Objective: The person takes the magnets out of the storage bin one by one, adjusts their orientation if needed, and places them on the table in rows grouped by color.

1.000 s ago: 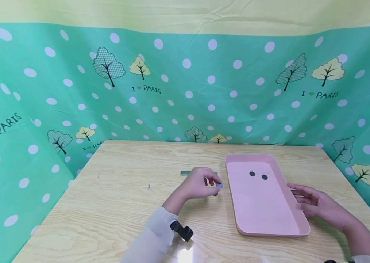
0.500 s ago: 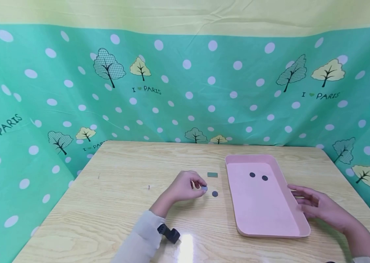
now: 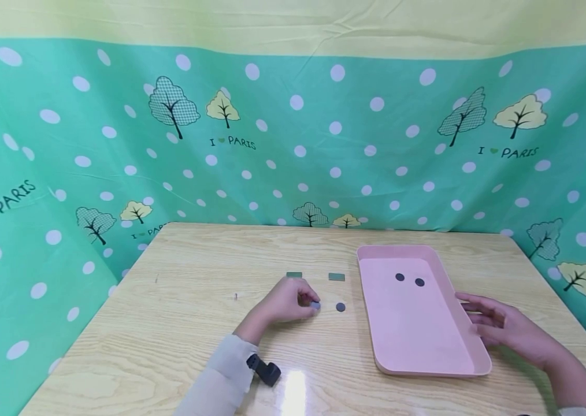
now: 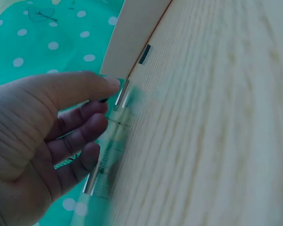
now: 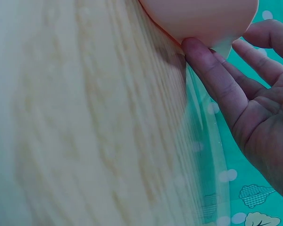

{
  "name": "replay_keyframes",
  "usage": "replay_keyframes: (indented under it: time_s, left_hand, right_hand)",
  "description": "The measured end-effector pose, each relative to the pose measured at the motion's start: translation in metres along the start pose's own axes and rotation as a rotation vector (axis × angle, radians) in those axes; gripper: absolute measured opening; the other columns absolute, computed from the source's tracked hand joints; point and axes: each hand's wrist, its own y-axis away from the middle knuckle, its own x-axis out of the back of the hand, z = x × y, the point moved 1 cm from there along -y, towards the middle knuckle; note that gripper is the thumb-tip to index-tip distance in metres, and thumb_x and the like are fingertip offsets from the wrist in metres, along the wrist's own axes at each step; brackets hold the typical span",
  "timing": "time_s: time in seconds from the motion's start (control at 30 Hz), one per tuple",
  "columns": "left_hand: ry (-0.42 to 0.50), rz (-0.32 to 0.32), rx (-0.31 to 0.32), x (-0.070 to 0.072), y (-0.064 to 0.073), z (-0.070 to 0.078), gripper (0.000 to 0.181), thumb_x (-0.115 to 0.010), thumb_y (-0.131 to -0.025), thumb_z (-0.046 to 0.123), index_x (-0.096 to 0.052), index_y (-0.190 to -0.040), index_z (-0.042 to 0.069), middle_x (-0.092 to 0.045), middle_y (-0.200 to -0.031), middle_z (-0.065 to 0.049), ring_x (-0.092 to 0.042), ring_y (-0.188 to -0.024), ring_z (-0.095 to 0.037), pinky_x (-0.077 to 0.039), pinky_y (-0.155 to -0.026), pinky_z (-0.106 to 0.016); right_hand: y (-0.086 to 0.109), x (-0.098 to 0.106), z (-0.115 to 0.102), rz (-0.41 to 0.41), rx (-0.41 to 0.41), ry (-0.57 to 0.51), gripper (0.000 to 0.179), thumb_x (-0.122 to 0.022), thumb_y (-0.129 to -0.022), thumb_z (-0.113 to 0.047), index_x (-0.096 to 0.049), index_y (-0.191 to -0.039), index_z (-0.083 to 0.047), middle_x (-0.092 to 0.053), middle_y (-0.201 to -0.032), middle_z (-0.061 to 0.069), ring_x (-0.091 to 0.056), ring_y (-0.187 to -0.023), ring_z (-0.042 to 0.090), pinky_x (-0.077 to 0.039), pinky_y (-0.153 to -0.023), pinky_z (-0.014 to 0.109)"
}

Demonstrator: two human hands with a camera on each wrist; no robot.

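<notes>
- Flat grey disc (image 3: 316, 305), one: pinched at the tips of the left hand, low over the bench; whether its edge touches the wood cannot be told. Clock places below are read from this disc in the head view, with 12 o'clock at the bench's far edge.
- Left hand (image 3: 285, 300): at 9 o'clock, thumb and finger closed on the disc; the left wrist view shows the other fingers loosely bent.
- Dark round disc (image 3: 341, 307), one: lying flat at 3 o'clock, just beside the held disc, apart from it.
- Left green rectangle (image 3: 294, 274): small, thin, flat on the bench at 11 o'clock, near the left hand's knuckles.
- Right green rectangle (image 3: 337, 277): similar piece, flat at 1 o'clock, apart from the left one.
- Pink tray (image 3: 423, 335): rectangular, shallow, round-cornered, at 3 o'clock.
- Two black discs (image 3: 399, 277) (image 3: 420, 282): inside the tray, toward its own 12 o'clock end, side by side with a gap between.
- Right hand (image 3: 506, 326): at the tray's 3 o'clock side, fingers slightly spread, tips touching the outer wall.
- Black wristband (image 3: 264, 370): on the left wrist, at 7 o'clock, over a pale sleeve (image 3: 220, 370).
- Bench (image 3: 158, 346): light wood grain, beneath all pieces.
- Curtain (image 3: 267, 185): green, white-dotted, tree-printed, lettered "I PARIS", yellow-topped, at 12 o'clock.
</notes>
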Motion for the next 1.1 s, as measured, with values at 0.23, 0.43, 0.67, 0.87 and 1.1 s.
replay_keyframes:
  time_s: [0.23,0.43,0.67,0.87,1.1]
  left_hand:
    - [-0.033,-0.026,-0.022,-0.004,-0.004,-0.008,0.007,-0.078,-0.081,0.012,-0.078,-0.088,0.011,-0.063,-0.078,0.007,-0.057,-0.072,-0.008,-0.05,-0.066,-0.021]
    - [-0.058,-0.038,-0.013,-0.007,-0.008,-0.008,0.006,-0.077,-0.081,0.011,-0.078,-0.087,0.011,-0.063,-0.079,0.006,-0.057,-0.072,-0.008,-0.049,-0.064,-0.019]
    - [-0.053,-0.034,0.011,-0.008,-0.009,-0.008,0.01,-0.078,-0.078,0.01,-0.077,-0.088,0.01,-0.063,-0.079,0.003,-0.055,-0.071,-0.008,-0.048,-0.064,-0.02]
    - [0.015,-0.021,0.053,-0.006,-0.009,-0.003,0.017,-0.08,-0.078,0.011,-0.075,-0.094,0.01,-0.064,-0.085,0.002,-0.057,-0.076,-0.011,-0.05,-0.067,-0.023]
    - [0.024,0.006,0.022,-0.003,-0.015,0.007,0.019,-0.08,-0.079,0.011,-0.075,-0.096,0.01,-0.066,-0.092,-0.001,-0.059,-0.081,-0.012,-0.049,-0.068,-0.024]
  right_hand:
    - [0.0,0.001,0.001,0.001,-0.008,-0.006,0.053,-0.047,-0.1,0.0,-0.034,-0.15,-0.009,-0.056,-0.13,-0.018,-0.058,-0.113,0.001,-0.057,-0.078,0.043]
    - [0.0,0.001,0.002,0.001,0.0,-0.01,0.053,-0.047,-0.1,0.0,-0.036,-0.15,-0.012,-0.056,-0.129,-0.019,-0.058,-0.112,0.001,-0.057,-0.077,0.043]
    - [0.001,0.0,0.002,0.013,-0.004,0.006,0.053,-0.048,-0.1,-0.001,-0.036,-0.15,-0.011,-0.056,-0.129,-0.02,-0.058,-0.112,0.0,-0.057,-0.077,0.042]
    - [0.001,0.0,0.002,0.021,-0.019,0.014,0.053,-0.049,-0.099,-0.001,-0.03,-0.149,-0.001,-0.057,-0.128,-0.019,-0.058,-0.112,0.001,-0.057,-0.079,0.043]
    - [0.001,0.0,-0.001,0.027,-0.034,0.024,0.054,-0.049,-0.1,-0.003,-0.029,-0.15,-0.001,-0.056,-0.128,-0.02,-0.058,-0.112,0.0,-0.057,-0.079,0.043]
